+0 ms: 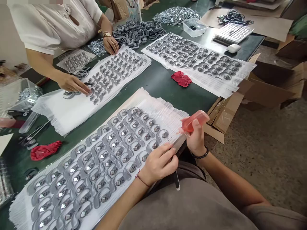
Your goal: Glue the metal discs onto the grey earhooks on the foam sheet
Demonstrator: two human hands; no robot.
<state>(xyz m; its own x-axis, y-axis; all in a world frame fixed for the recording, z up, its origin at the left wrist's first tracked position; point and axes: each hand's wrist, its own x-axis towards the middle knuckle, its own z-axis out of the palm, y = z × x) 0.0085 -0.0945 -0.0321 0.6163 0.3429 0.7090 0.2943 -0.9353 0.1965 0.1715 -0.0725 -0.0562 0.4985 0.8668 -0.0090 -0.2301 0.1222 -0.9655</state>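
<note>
My left hand (159, 162) is closed around a slim tool (177, 181); its dark, pale-ended shaft sticks out below my fingers, and a fine point shows above them. I cannot tell its exact kind. My right hand (196, 138) grips a squeeze bottle (197, 120) of reddish liquid, tilted with its nozzle end toward the left. Both hands are at the right edge of a stack of white sheets (165, 110). On this stack lie rows of curved grey pieces (112, 171), each with a shiny faceted centre. The nearest piece (164, 134) lies just above my left hand.
Across the table, a co-worker's hand (73, 83) touches grey pieces on another white stack (59, 110). A third loaded stack (242, 75) lies at the back right. Red cloths (181, 78), a clear tub (195, 28), heaped metal parts (176, 15) and cardboard boxes (224, 111) surround them.
</note>
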